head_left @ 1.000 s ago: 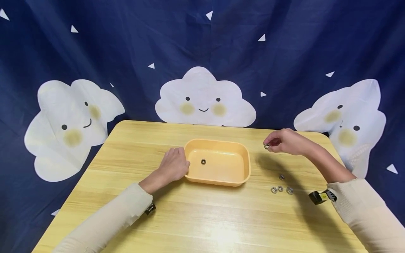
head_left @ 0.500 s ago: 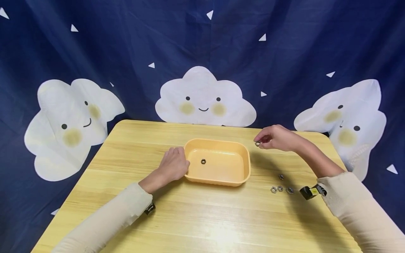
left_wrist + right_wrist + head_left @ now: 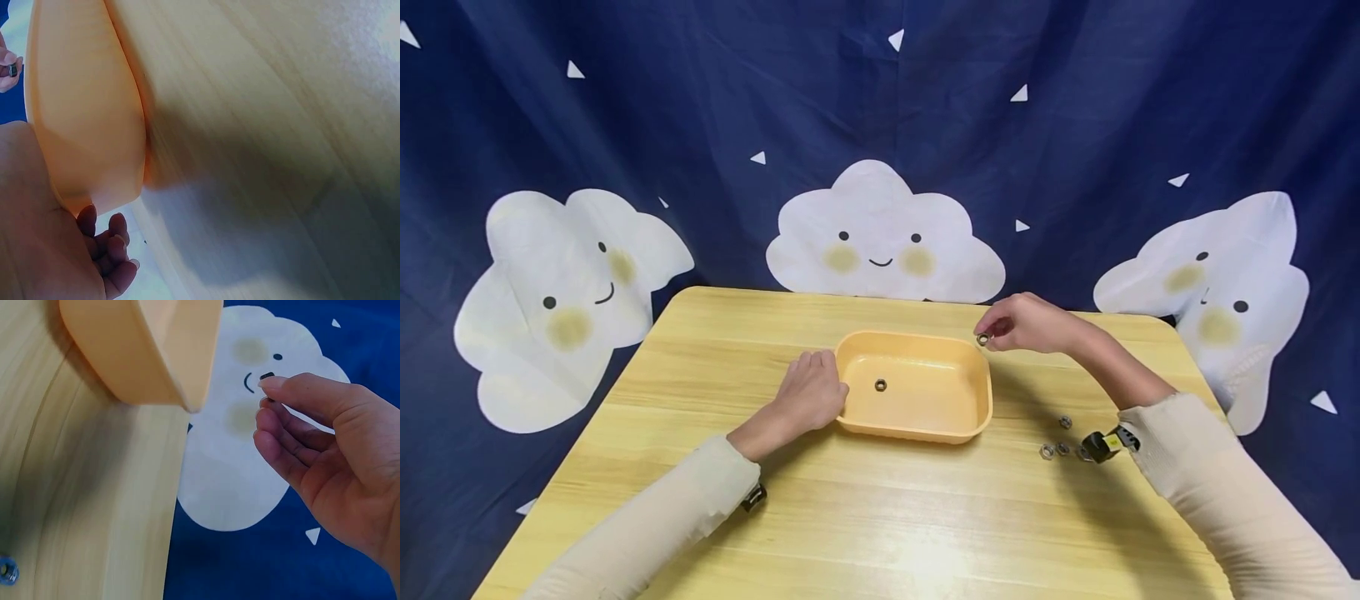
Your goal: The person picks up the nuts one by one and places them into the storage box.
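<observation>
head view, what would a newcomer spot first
The smiling white cloud, central on the dark blue curtain, probably comes first. Below it, an orange tray with one nut inside sits on the table, the left hand holding its left end. Beside its far right corner, the right hand pinches another nut.
</observation>
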Tool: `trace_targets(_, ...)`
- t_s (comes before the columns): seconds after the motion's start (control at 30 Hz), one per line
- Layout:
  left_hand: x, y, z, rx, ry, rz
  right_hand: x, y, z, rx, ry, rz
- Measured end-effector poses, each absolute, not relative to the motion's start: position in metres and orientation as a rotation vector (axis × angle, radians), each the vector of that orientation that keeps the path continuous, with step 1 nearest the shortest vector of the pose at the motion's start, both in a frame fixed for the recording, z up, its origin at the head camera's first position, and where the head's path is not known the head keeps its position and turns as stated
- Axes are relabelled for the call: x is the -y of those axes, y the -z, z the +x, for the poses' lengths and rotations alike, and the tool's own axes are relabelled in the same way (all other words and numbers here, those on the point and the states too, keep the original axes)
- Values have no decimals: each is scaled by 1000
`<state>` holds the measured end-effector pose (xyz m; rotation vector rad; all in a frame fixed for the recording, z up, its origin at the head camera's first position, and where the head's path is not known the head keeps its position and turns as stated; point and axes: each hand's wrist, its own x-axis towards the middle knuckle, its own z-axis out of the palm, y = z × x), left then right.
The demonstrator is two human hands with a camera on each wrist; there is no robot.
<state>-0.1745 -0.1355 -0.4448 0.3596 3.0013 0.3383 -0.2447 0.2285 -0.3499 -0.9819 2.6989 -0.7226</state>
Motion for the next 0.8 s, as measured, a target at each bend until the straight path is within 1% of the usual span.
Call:
trace_targets(0.57,135,443,-173,-3013,-339,379,-195,353,-256,-2569,765,-973)
trace_targets(0.8,135,443,-174,-2999,-337,364,-181,356,-261,-2501,768,-1015)
